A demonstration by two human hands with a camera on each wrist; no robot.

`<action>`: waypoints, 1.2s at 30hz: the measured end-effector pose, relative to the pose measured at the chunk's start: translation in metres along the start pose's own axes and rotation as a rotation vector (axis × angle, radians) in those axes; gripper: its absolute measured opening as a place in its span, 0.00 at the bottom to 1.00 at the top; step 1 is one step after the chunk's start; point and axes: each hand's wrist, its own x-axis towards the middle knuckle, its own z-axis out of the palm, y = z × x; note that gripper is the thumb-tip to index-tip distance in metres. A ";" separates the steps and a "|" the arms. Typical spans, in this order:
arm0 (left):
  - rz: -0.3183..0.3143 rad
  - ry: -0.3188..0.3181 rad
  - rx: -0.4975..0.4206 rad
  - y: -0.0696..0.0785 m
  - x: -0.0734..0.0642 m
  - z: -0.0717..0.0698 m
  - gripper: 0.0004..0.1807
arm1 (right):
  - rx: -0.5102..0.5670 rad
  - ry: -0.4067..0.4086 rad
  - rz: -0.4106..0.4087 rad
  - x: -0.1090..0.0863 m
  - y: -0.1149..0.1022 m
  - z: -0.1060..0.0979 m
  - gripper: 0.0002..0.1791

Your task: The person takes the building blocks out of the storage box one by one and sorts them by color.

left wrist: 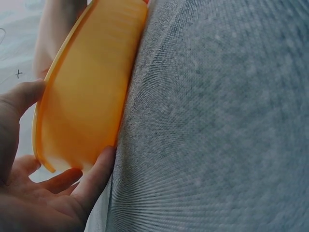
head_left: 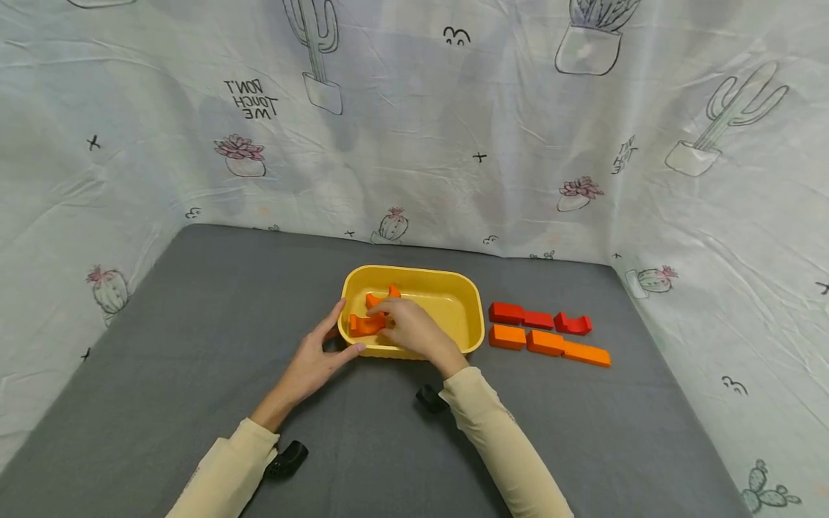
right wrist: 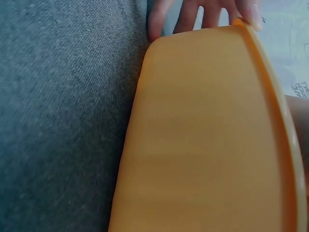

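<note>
A yellow plastic tub point(head_left: 447, 306) stands on the grey cloth. At its left end my left hand point(head_left: 315, 363) grips the near corner, thumb on the rim; in the left wrist view the fingers point(left wrist: 99, 179) reach along the end wall. My right hand point(head_left: 414, 327) dips inside, curled fingers pinching an orange curved block point(head_left: 365, 326) at the tub's left side. Just behind it lies another orange curved block point(head_left: 376, 299), partly covered by the fingers. The tub's side wall point(right wrist: 203, 130) hides the right fingertips in the right wrist view.
Right of the tub lies a red row: a block point(head_left: 506, 312), a smaller block point(head_left: 538, 320) and a curved block point(head_left: 573, 324). In front are two orange blocks point(head_left: 507, 337) and a longer orange bar point(head_left: 586, 353). A patterned white curtain point(head_left: 414, 129) hangs behind the table.
</note>
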 end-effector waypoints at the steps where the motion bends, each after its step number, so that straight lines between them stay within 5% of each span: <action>1: 0.000 0.000 -0.002 0.000 0.000 0.000 0.49 | -0.009 -0.014 -0.002 0.002 -0.001 0.001 0.20; 13: 0.006 0.009 0.026 -0.003 0.000 -0.001 0.49 | 0.032 -0.119 0.035 0.014 0.001 0.006 0.17; 36: 0.018 0.008 -0.004 -0.005 0.001 -0.001 0.49 | 0.002 -0.032 -0.065 0.003 0.006 -0.004 0.10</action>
